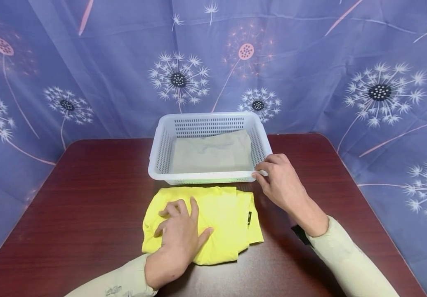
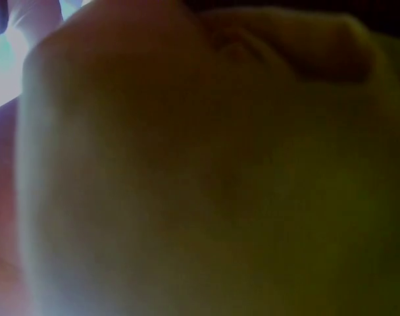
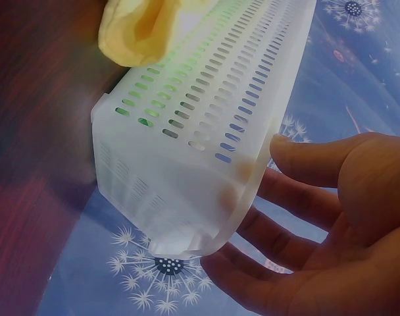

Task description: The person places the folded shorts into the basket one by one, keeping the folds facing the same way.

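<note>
A white plastic basket (image 1: 206, 176) with slotted walls stands on the table. At its near right corner my right hand (image 1: 284, 185) grips the rim, with the thumb (image 3: 305, 158) on one side and the fingers curled behind. A folded grey cloth (image 1: 213, 154) lies inside the basket. Just in front of the basket is a folded yellow garment (image 1: 222, 222), a small dark tag near its right edge. My left hand (image 1: 178, 237) rests on the garment's left half with its fingers spread. The left wrist view is dark and blurred, mostly filled by fabric.
The dark red wooden table (image 1: 98, 185) reaches out to both sides of the basket. Behind and beside it hangs a blue curtain (image 1: 124, 53) printed with dandelions. The basket stands near the table's back edge.
</note>
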Available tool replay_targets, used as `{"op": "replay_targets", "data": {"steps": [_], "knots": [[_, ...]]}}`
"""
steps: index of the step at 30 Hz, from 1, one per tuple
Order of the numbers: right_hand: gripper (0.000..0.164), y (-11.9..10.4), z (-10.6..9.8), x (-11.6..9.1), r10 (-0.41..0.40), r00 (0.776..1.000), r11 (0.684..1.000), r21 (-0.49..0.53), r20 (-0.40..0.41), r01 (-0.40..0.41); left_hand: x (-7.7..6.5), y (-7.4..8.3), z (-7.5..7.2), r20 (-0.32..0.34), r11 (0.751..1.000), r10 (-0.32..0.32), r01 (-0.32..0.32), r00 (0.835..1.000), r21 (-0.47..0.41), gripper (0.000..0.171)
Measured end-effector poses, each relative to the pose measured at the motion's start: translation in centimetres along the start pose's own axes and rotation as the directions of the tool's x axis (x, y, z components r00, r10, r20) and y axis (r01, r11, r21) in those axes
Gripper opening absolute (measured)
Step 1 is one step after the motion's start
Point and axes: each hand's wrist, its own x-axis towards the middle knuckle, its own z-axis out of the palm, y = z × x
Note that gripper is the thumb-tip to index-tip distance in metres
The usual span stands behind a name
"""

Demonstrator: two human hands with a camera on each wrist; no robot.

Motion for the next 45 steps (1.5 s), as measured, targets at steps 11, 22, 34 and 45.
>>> {"op": "replay_targets", "data": {"steps": [11,22,34,45], "knots": [[0.012,0.0,0.0,0.1,-0.006,1.000,1.000,0.002,-0.003,0.006,0.2,1.1,-0.2,-0.041,0.999,-0.025,0.027,0.999,0.043,0.101],[0.012,-0.1,-0.1,0.1,-0.006,1.000,1.000,-0.001,0.008,0.006,0.4,2.2,-0.6,-0.049,0.997,-0.039,0.042,0.998,0.061,0.101],[0.011,-0.1,-0.1,0.1,0.008,1.000,1.000,-0.006,0.021,-0.008,0.5,2.5,-0.5,-0.067,0.997,-0.057,0.061,0.996,0.056,0.102],[0.011,-0.1,-0.1,-0.1,0.013,1.000,1.000,-0.010,0.020,-0.013,0.2,2.2,-0.5,-0.088,0.998,-0.051,0.053,0.995,0.019,0.100]]}}
